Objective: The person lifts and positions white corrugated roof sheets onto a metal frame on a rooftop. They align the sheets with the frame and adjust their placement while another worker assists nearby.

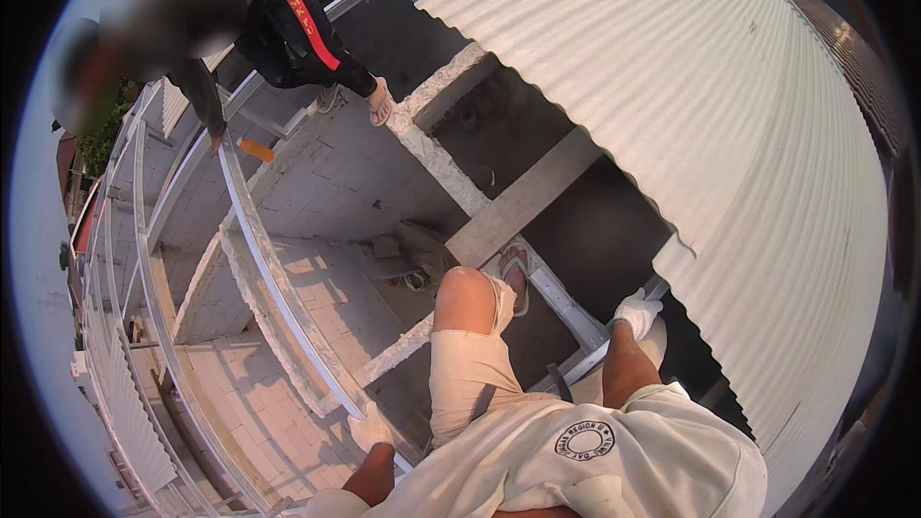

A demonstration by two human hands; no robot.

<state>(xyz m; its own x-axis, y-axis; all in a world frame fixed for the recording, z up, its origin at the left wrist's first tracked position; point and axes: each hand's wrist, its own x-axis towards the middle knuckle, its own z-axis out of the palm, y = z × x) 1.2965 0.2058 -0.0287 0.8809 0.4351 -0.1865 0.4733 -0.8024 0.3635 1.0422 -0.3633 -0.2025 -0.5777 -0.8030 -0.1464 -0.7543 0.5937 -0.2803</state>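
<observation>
My left hand (369, 427), in a white glove, is closed on a long silver metal rail (278, 283) running up the left of the view. My right hand (635, 312), also gloved, grips a metal bar (585, 360) beside the wavy edge of white corrugated roofing sheets (739, 163). My sandalled foot (513, 273) rests on the wall top near a grey plank (518, 201), with my bent knee below it. A co-worker's hand (218, 144) is on the far end of the left rail.
The co-worker (307, 34) stands on the narrow concrete wall top (441, 158), near an orange bottle (255, 151). Dark openings (600, 230) and deep block-walled rooms (230, 384) lie below. More curved-looking metal rails (139, 221) span the left side, with rubble (403, 249) far down.
</observation>
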